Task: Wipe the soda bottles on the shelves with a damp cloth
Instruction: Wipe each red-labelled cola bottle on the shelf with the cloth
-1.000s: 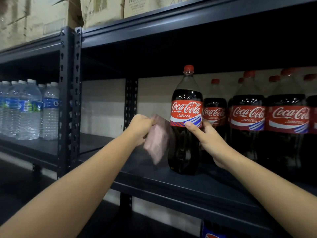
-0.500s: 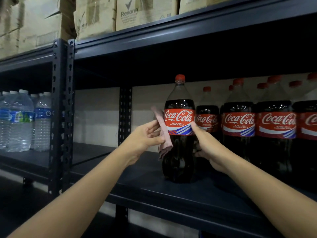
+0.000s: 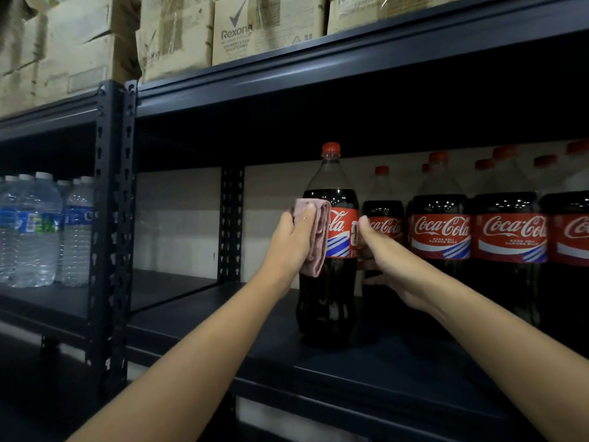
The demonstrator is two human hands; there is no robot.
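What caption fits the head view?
Left hand presses cloth on cola bottle; right hand steadies it.

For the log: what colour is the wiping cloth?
Dusty pink; the cloth shows best in the head view, against the front bottle.

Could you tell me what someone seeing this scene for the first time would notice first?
The front cola bottle stands forward of the others on the dark shelf, with the left hand pressing a pink cloth to its label and the right hand steadying its other side. A row of cola bottles runs right; water bottles stand far left.
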